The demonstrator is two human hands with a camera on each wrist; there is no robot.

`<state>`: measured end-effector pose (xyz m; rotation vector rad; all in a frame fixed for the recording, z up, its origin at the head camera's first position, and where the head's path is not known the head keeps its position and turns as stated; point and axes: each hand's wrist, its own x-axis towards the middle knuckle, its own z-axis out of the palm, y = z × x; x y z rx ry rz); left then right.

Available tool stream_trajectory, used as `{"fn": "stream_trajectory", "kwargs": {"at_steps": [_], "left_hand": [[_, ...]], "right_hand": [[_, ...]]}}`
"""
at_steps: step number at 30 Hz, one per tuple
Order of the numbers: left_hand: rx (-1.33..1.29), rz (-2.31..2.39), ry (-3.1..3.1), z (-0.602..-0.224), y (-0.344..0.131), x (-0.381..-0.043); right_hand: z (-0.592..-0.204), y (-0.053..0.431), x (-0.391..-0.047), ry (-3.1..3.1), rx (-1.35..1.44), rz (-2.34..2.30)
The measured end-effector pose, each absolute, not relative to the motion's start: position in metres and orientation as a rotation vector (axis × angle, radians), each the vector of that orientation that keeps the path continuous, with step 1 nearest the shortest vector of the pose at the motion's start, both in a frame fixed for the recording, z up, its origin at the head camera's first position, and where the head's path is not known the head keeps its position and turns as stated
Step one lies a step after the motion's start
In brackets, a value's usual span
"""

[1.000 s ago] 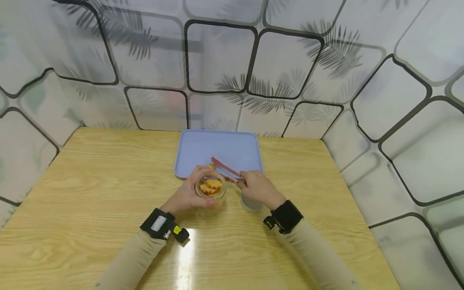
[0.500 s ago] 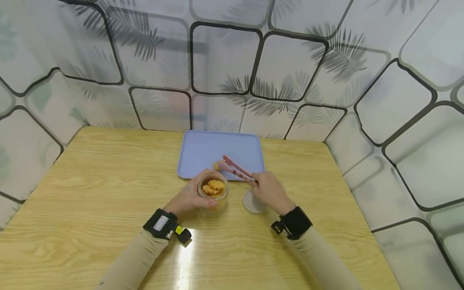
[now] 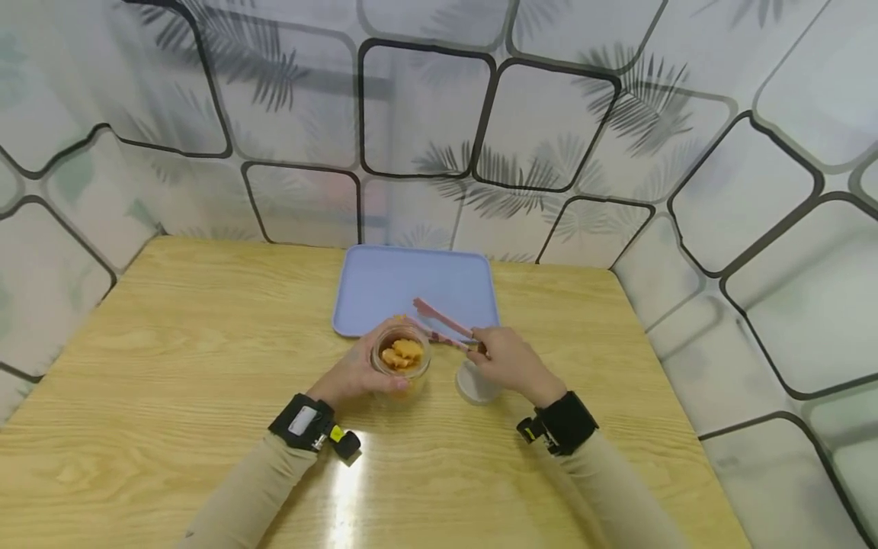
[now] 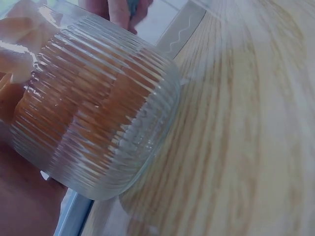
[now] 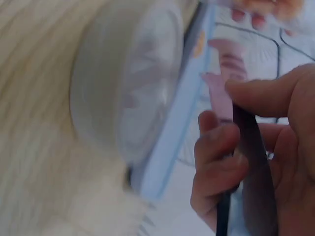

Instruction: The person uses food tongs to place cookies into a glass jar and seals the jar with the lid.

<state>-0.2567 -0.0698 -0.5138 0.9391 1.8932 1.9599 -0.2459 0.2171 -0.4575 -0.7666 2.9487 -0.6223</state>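
Observation:
My left hand point(image 3: 357, 375) grips a ribbed glass jar point(image 4: 98, 98) around its side. Orange chunks point(image 3: 402, 354) fill the uncovered jar up near its mouth. In my right hand point(image 3: 514, 362) are pink tongs point(image 3: 444, 317) with dark handles, thumb on one handle and fingers curled on the other. The tong arms stand apart, with their tips over the blue tray point(image 3: 370, 286). One orange piece point(image 5: 199, 44) lies on the tray; the jar hand partly hides it in the head view. Whether the tongs touch it I cannot tell.
A round whitish lid point(image 3: 477, 383) lies on the wooden table point(image 3: 206, 343), just below the right hand and right of the jar. The tray sits near the table's far edge, before a patterned curtain point(image 3: 425, 107).
The right hand drew the tongs to the right, then their tips came back slightly left and spread wider. An orange piece showed by the tips half a second ago. The left hand keeps its hold.

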Motion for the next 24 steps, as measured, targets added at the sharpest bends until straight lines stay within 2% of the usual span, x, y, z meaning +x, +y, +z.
{"fn": "stream_trajectory", "kwargs": {"at_steps": [3, 13, 24], "left_hand": [[0.973, 1.962, 1.877, -0.516, -0.069, -0.258], [0.986, 1.955, 1.913, -0.517, -0.072, -0.258], [0.921, 1.955, 1.886, -0.514, -0.073, -0.255]], "right_hand": [[-0.464, 0.205, -0.25, 2.918, -0.818, -0.556], [-0.464, 0.178, -0.259, 3.005, -0.732, -0.421], [-0.463, 0.198, -0.254, 2.999, -0.681, -0.663]]}}
